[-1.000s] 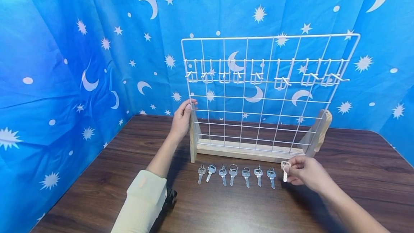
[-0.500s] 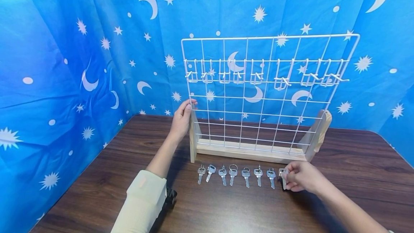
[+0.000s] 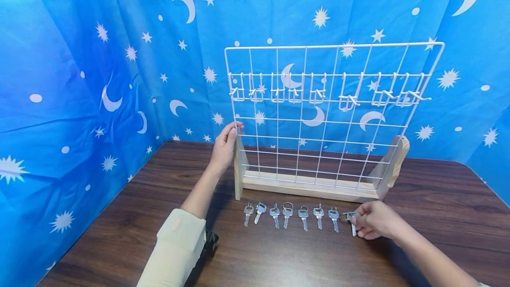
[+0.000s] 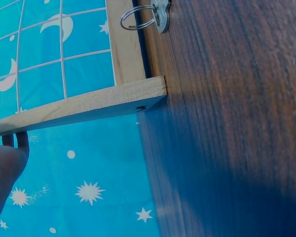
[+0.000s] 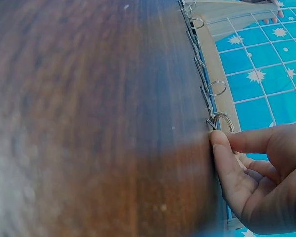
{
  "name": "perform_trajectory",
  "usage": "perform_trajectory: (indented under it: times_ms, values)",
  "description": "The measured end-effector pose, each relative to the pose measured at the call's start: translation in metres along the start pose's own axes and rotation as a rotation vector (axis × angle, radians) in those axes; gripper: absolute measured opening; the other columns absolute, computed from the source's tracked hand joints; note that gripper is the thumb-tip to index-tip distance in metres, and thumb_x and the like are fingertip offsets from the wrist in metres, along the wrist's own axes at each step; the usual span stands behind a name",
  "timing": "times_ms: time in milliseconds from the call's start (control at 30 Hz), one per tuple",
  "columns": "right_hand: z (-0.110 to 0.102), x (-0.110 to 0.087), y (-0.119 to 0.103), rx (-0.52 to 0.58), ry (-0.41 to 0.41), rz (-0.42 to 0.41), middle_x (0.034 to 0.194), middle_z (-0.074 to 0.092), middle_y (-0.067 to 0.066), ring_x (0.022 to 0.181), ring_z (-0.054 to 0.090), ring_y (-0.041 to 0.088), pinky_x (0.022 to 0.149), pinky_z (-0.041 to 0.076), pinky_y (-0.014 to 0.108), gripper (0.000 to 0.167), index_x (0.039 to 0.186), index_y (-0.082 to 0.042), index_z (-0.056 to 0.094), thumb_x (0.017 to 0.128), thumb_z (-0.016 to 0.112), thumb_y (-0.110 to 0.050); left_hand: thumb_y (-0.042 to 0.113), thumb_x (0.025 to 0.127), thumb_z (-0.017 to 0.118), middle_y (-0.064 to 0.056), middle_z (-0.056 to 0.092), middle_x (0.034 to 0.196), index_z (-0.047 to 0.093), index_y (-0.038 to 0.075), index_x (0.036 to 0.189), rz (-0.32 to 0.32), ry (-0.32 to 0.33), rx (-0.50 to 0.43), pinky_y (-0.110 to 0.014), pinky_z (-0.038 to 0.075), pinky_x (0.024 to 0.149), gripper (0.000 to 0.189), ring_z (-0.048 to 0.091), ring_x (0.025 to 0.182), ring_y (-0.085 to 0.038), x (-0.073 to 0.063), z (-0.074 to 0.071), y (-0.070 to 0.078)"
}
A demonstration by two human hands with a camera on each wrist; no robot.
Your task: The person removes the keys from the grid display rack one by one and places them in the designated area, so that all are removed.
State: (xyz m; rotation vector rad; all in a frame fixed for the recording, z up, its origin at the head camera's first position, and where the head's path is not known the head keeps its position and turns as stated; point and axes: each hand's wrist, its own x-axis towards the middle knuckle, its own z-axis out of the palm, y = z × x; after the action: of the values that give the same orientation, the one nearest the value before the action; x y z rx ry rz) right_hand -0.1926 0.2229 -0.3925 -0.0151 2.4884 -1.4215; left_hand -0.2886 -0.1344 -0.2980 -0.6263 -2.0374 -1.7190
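A white wire grid rack (image 3: 316, 121) on a wooden stand carries a row of white hooks (image 3: 293, 94). At its left side my left hand (image 3: 223, 147) grips the upright, thumb in front; in the left wrist view the fingers (image 4: 22, 143) reach the wooden side piece (image 4: 79, 103). My right hand (image 3: 376, 220) pinches a silver key (image 3: 353, 229) between thumb and fingers, low at the right end of a row of keys. In the right wrist view a metal ring (image 5: 223, 118) shows just beyond the thumb and fingertip. Part of the key is hidden by the fingers.
Several silver keys with rings, such as the leftmost key (image 3: 247, 216), lie side by side on the dark wooden table (image 3: 279, 260), in front of the stand's wooden base (image 3: 307, 186). A blue cloth (image 3: 255, 8) with moons and stars hangs behind.
My right hand has come down and slightly nearer with the key, which has turned so its blade points toward me near the table. The left hand has kept its place on the rack.
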Motion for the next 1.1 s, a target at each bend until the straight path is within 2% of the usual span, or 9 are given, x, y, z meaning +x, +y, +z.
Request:
perform_trajectory:
  times_ms: [300,567,800,1100]
  values:
    - [0.0004,0.0003,0.0015,-0.057,0.052,0.019,0.062,0.055,0.005,0.052,0.057,0.016,0.049,0.05,0.031,0.007,0.078,0.002,0.053,0.081,0.059,0.0,0.008,0.101,0.033,-0.029,0.051,0.121,0.049,-0.009,0.121,-0.015,-0.003,-0.004,-0.042,0.038,0.098,0.031,0.05,0.112,-0.037,0.0006,0.0007,-0.0009]
    - [0.0014,0.0025,0.003,-0.084,0.083,0.035,0.058,0.055,0.005,0.049,0.057,0.016,0.046,0.049,0.03,0.012,0.076,0.0,0.051,0.078,0.063,-0.002,0.008,0.101,0.034,-0.026,0.054,0.118,0.05,-0.009,0.12,0.002,0.008,0.018,-0.042,0.038,0.097,0.03,0.051,0.111,-0.036,0.0,0.0011,-0.0007]
    - [0.0011,0.0031,0.0045,-0.075,0.092,0.045,0.057,0.054,0.006,0.048,0.057,0.016,0.045,0.049,0.03,0.016,0.079,0.002,0.049,0.077,0.064,-0.002,0.007,0.101,0.035,-0.029,0.053,0.117,0.049,-0.012,0.119,0.028,0.003,0.013,-0.044,0.038,0.096,0.03,0.05,0.11,-0.038,0.0,0.0021,0.0016]
    - [-0.0008,0.0016,0.0038,-0.031,0.075,0.031,0.058,0.055,0.007,0.049,0.058,0.017,0.046,0.05,0.031,0.022,0.086,0.003,0.043,0.079,0.063,-0.003,0.007,0.101,0.034,-0.029,0.052,0.119,0.048,-0.012,0.121,0.013,-0.002,0.021,-0.044,0.037,0.098,0.031,0.05,0.111,-0.038,-0.0008,0.0006,0.0013]
